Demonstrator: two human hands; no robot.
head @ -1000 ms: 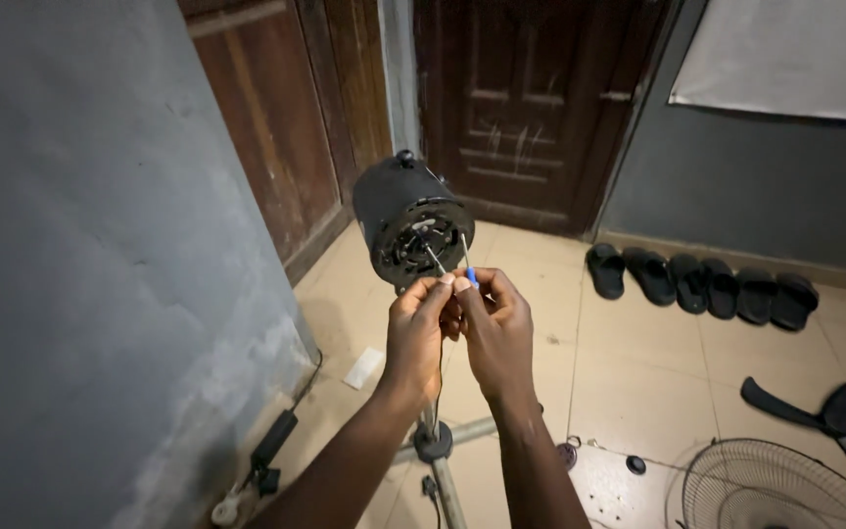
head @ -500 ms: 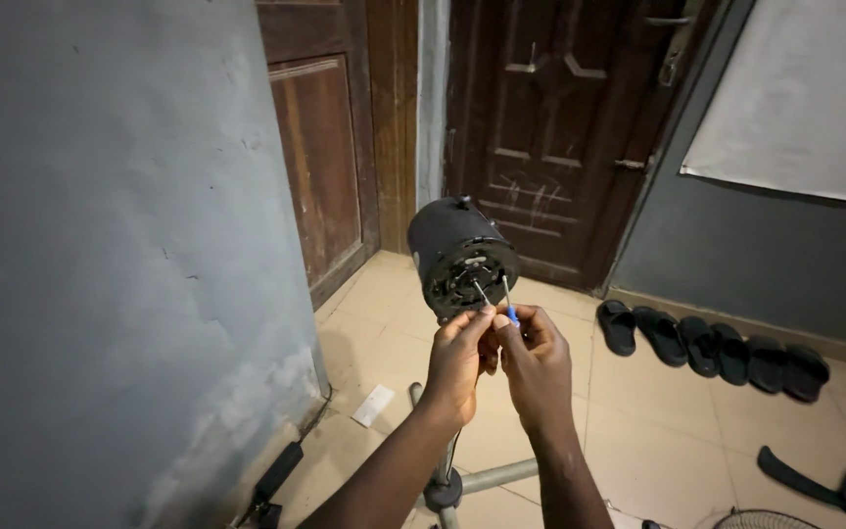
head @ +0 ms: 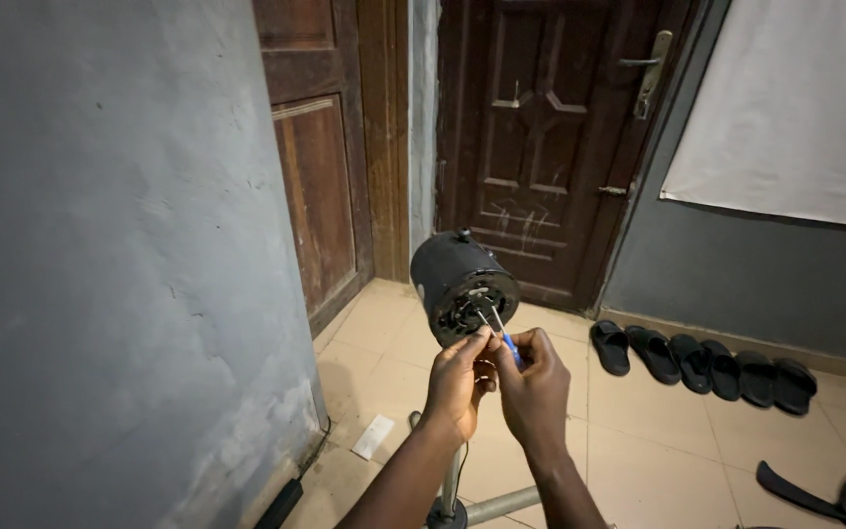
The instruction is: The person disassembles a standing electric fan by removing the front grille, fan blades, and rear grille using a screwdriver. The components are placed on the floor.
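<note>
We pinch a thin metal screwdriver with a blue handle (head: pixel 507 342) in our right hand (head: pixel 533 390); our left hand (head: pixel 456 380) steadies it. It points up-left into the round black fan motor (head: pixel 462 284), just above our grip.

Home entryway: wooden doors (head: pixel 540 147), tiled floor (head: pixel 658 441), sandals (head: pixel 702 367) lined along wall.
</note>
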